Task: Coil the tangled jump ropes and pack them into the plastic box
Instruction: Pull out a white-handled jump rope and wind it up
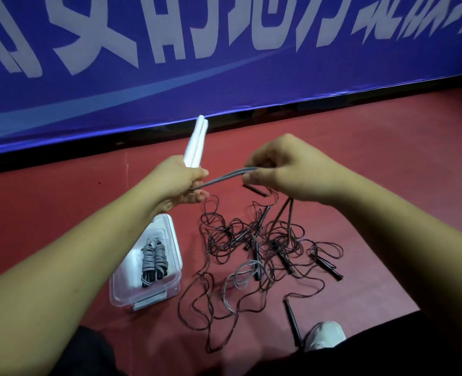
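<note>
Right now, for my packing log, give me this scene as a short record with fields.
left hand: grips two white handles
right hand: pinches gray cord stretched between both hands
plastic box: open, on red floor, holds two coiled gray bundles
tangle: dark ropes with black handles, loose on floor right of box
progress: most ropes not yet packed
</note>
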A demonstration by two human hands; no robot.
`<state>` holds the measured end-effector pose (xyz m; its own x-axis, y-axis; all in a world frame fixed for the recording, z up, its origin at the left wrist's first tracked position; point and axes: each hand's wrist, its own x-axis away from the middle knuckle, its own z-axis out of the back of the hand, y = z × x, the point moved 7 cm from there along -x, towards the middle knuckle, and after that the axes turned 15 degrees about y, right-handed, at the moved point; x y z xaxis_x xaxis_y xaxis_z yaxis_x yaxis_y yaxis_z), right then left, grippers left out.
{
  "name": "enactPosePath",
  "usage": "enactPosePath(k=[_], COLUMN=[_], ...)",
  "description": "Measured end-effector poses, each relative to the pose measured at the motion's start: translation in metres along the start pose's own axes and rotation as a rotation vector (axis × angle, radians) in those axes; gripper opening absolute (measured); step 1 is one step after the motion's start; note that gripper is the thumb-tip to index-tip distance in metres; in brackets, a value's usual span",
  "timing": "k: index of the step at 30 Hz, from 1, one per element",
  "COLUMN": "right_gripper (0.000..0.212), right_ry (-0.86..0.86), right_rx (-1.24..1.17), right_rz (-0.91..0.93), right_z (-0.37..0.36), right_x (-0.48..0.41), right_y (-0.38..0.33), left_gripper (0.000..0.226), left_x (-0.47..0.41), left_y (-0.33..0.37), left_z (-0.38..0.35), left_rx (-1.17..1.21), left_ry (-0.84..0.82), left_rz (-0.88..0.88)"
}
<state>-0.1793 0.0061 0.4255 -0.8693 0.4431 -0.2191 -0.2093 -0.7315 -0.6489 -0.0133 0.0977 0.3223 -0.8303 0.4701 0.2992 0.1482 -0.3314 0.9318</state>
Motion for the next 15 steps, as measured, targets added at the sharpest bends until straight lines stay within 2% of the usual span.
enactPosePath(k=[4, 12, 15], right_gripper=[0.011, 0.015, 0.016], right_ry=[0.037, 0.081, 0.039], right_rx=[0.198, 0.420, 0.414], right_rz=[0.131, 0.294, 0.265], right_z=[0.008, 0.011, 0.013], right_x=[-0.003, 0.000, -0.003], right_y=[0.006, 0.003, 0.010], left_gripper=[0.015, 0.008, 0.007], left_x=[0.006, 0.004, 0.012], left_y=[-0.006, -0.014, -0.014], left_z=[-0.007, -0.007, -0.013], left_rx=[-0.099, -0.017, -0.072], left_ry=[-0.124, -0.076, -0.148], left_rz=[0.015, 0.100, 0.067])
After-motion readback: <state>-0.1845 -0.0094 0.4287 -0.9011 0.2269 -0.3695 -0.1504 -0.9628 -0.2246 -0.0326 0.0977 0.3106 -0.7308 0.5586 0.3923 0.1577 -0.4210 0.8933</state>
